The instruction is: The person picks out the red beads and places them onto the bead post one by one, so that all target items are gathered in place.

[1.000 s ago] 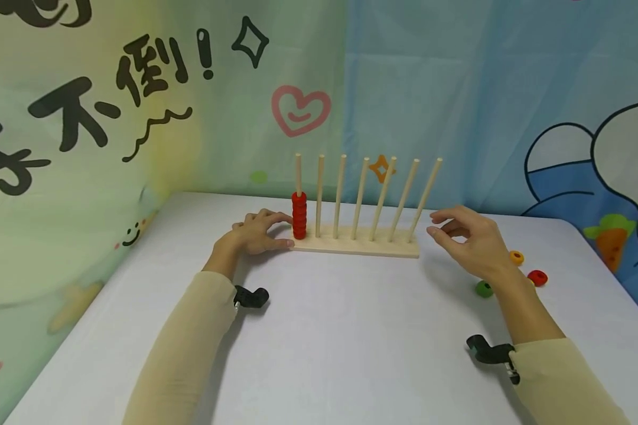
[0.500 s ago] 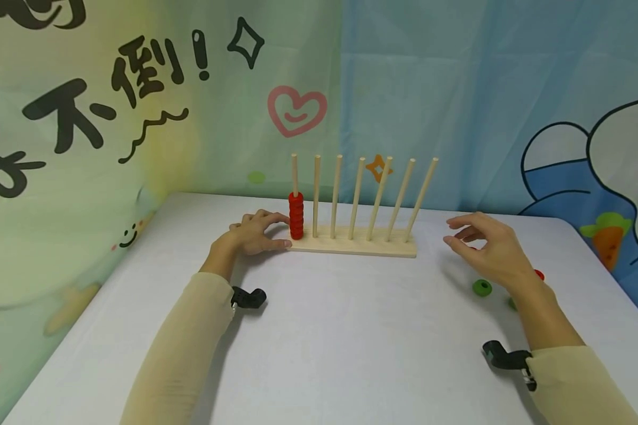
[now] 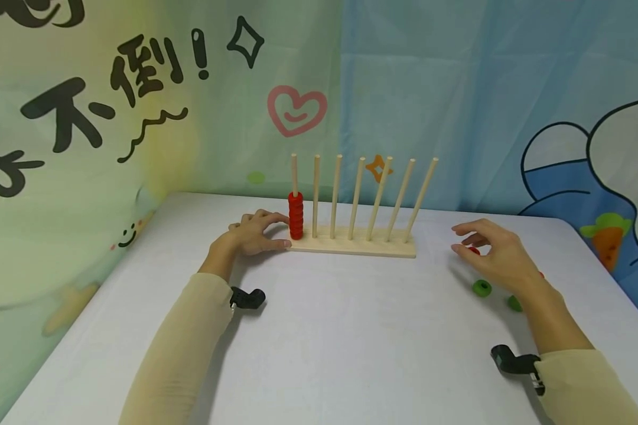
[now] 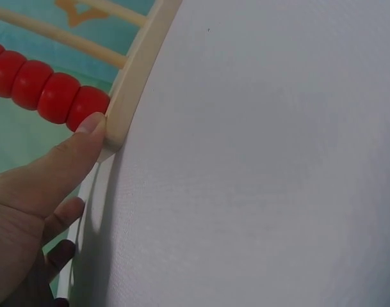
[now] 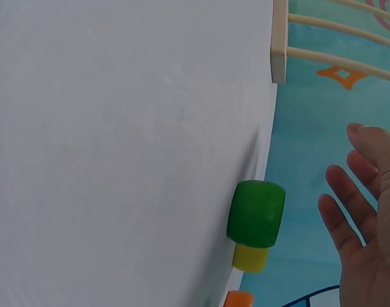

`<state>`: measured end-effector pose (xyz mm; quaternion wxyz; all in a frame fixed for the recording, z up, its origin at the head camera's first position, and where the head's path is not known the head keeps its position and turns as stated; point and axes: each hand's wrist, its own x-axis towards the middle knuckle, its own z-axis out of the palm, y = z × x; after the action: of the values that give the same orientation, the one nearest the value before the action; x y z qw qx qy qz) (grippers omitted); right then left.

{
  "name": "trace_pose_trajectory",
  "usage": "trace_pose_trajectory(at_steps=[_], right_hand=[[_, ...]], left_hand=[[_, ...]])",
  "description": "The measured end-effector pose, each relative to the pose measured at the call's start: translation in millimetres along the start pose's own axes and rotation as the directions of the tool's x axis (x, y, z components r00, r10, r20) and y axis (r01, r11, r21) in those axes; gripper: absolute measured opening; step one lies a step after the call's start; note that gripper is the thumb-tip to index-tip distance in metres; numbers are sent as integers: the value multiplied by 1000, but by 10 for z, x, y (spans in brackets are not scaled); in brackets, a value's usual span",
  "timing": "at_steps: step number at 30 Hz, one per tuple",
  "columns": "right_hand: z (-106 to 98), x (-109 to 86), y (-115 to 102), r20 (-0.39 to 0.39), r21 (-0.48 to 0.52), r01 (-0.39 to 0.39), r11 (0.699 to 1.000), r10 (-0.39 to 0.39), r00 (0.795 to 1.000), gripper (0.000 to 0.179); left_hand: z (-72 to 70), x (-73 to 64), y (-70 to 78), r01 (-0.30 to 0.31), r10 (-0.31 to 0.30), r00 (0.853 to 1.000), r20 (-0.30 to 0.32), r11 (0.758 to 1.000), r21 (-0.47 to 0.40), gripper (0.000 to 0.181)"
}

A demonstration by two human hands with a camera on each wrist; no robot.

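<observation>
A wooden rack (image 3: 356,250) with a row of upright pegs stands at the back middle of the table. Several red beads (image 3: 296,216) are stacked on its leftmost peg. My left hand (image 3: 252,235) grips the rack's left end; in the left wrist view its thumb (image 4: 86,131) presses the base beside the lowest bead. Right of the rack, my right hand (image 3: 494,251) hovers with loosely bent fingers (image 5: 348,192) and holds nothing. A red bead (image 3: 474,251) shows through the gap between its thumb and fingers. Green beads (image 3: 481,288) lie below the hand.
In the right wrist view a green bead (image 5: 257,214), a yellow bead (image 5: 250,258) and an orange bead (image 5: 238,299) line up on the table. A printed cloth (image 3: 414,88) hangs behind the white table (image 3: 351,330).
My right hand has moved right and slightly down, away from the rack toward the loose beads, now covering some of them. The left hand keeps its hold on the rack.
</observation>
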<state>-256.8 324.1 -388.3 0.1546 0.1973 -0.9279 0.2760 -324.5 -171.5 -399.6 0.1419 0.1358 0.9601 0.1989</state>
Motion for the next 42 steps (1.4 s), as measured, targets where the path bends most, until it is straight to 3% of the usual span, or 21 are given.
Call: trace_pose_trajectory(at_steps=[5,12,22,30,42], right_hand=[[-28,-20,38,31,-26,-12,1000,13,999,36],[-79,-42,91,107,-38,-84,996,88,990,42],[-127,-41,172,196,-126,-161,979,184,963,45],[-141,-42,215,269,-142,-236,961,267,925,50],[-120,-44,251,318,-165,-255,953,296,901,45]], left_hand=[[-10,-10,-9,-2,2,1000,-1,1000,-4,69],[-6,5,-22,-14,14,1000,-1,1000,5,67],[-9,9,-26,-13,13,1000,-1,1000,-5,67],[2,38,-30,-10,10,1000,-1,1000,1,66],[19,36,-21,1,-1,1000,-9,1000,11,67]])
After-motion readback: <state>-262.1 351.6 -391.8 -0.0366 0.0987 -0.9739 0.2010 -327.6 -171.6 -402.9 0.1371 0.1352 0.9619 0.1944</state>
